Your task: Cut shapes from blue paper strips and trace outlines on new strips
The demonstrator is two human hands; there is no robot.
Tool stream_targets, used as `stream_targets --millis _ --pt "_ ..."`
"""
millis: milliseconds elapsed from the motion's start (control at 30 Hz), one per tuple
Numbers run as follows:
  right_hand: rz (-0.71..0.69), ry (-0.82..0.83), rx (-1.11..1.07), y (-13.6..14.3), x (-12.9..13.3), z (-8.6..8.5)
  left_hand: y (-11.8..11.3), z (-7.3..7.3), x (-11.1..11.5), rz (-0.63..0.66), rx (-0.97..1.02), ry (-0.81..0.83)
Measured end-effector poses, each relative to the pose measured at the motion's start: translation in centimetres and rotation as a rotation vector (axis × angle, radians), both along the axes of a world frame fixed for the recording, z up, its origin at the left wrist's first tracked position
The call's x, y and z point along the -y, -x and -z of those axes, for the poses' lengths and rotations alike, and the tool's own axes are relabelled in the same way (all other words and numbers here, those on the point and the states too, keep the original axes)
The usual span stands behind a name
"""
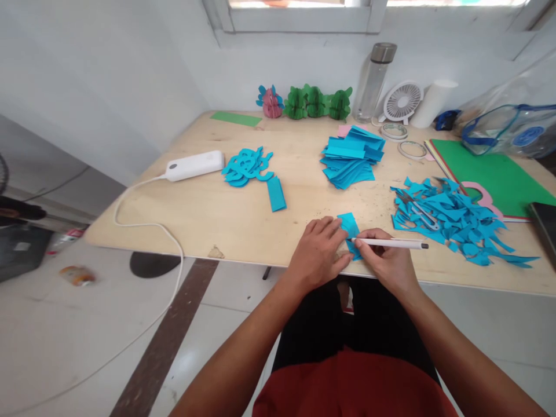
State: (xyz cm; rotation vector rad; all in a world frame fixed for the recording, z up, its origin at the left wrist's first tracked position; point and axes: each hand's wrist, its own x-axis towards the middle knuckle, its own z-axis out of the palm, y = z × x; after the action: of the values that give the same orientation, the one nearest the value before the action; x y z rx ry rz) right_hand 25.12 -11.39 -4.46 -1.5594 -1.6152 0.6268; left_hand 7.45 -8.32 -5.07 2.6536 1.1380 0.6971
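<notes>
Near the table's front edge lies a small folded piece of blue paper (348,223). My left hand (320,249) rests flat on its left side, fingers stretched out over the paper and the wood. In my right hand (388,259) is a white pen (402,243), its tip down on the paper and its dark end pointing right. My fingers hide part of the sheet, so any line drawn there cannot be made out. Another folded blue strip (277,194) lies to the left, beside a heap of curved blue cut-outs (245,165).
Behind my hands sits a stack of blue paper (353,156). Blue scraps (460,217) with scissors (423,214) on top spread to the right, near green sheets (499,174). A white power bank (195,165) trails a cable. A bottle (376,81) and fan (403,101) stand behind.
</notes>
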Motion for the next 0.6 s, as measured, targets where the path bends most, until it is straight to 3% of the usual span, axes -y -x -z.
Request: stream_targets --millis 600 --pt "0.022 -0.01 0.044 0.27 0.11 -0.22 -0.02 -0.03 0.02 -0.004 -0.007 0.013"
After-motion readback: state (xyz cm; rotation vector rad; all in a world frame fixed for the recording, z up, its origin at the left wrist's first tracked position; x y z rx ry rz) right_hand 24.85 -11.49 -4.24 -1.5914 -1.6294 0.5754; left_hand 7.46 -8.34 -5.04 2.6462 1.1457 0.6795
